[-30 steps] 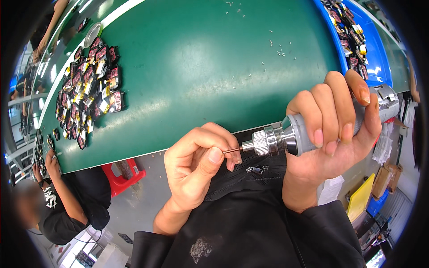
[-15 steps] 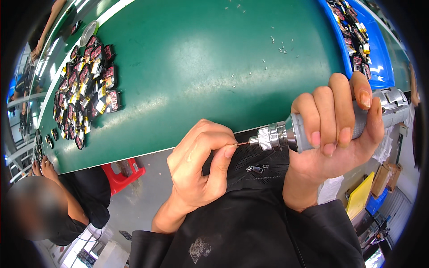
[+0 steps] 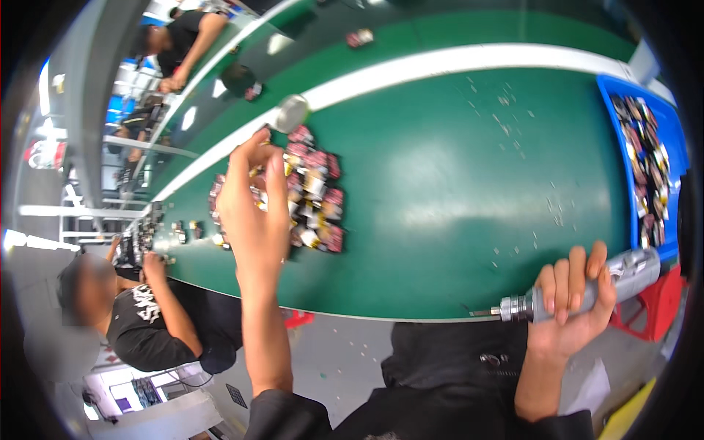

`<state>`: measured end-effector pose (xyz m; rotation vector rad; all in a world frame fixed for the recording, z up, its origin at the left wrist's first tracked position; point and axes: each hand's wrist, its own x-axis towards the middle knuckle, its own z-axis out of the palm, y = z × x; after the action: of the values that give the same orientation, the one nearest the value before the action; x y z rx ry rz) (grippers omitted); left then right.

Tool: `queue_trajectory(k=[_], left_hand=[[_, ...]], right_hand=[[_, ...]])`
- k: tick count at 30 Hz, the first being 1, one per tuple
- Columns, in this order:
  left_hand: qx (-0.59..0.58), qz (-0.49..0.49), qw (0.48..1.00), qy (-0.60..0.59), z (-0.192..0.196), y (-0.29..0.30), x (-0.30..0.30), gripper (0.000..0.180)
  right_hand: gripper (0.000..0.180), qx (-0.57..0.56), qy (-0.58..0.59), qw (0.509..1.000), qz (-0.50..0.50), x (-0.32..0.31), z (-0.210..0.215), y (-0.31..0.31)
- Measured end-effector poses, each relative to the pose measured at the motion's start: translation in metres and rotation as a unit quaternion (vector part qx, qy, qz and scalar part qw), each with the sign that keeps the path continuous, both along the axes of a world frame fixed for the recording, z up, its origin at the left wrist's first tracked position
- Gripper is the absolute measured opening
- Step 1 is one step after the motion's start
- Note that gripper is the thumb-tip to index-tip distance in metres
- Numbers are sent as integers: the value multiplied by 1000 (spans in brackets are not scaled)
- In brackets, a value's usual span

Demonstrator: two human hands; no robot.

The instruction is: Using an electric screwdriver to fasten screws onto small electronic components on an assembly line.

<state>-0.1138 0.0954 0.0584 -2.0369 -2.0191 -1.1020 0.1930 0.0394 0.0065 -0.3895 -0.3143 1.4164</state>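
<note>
Green table (image 3: 440,183) runs ahead of both hands, so everything's in front of the wearer. Co-worker (image 3: 165,323) sits off to the left of the left hand. Blue tray (image 3: 675,139) is out past the right hand; its walls keep its load together, I guess. The loose pile (image 3: 315,198) lies under and just right of the left hand (image 3: 253,202), probably parked for easy picking. That hand's blurry, but fingers and thumb look parted, no grip I can make out. Right hand (image 3: 568,308) wraps the grey driver (image 3: 634,275), bit (image 3: 482,313) aimed left, which I'd say leaves the other hand free. Round dish (image 3: 292,114) sits just beyond the left fingertips. Tiny pale scraps (image 3: 495,251) lie ahead of the right hand. Writing: white lettering on the co-worker's shirt; the pile's too smeared to read.
</note>
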Motion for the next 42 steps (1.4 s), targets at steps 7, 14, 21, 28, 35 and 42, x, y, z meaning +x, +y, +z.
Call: queue_trajectory(k=[7, 14, 21, 28, 35, 42], left_hand=[[-221, 203, 952, 59, -14, 144, -231, 61], [-225, 175, 940, 186, -53, 197, -199, 43], [-101, 29, 972, 211, -45, 171, -192, 26], [-121, -283, 937, 165, -8, 24, 40, 43], [-139, -406, 894, 132, -40, -70, 111, 49], [-60, -398, 906, 129, -47, -72, 124, 33]], right_hand=[[20, -19, -4, 998, 60, -5, -11, -8], [20, -2, 2, 997, 74, 9, -21, -16], [18, 13, 17, 992, 123, 7, -17, -11], [17, 22, 20, 991, 128, 10, -22, -8], [19, 14, -20, 985, 174, 8, -16, -31], [13, 3, -4, 978, 208, -6, -19, -55]])
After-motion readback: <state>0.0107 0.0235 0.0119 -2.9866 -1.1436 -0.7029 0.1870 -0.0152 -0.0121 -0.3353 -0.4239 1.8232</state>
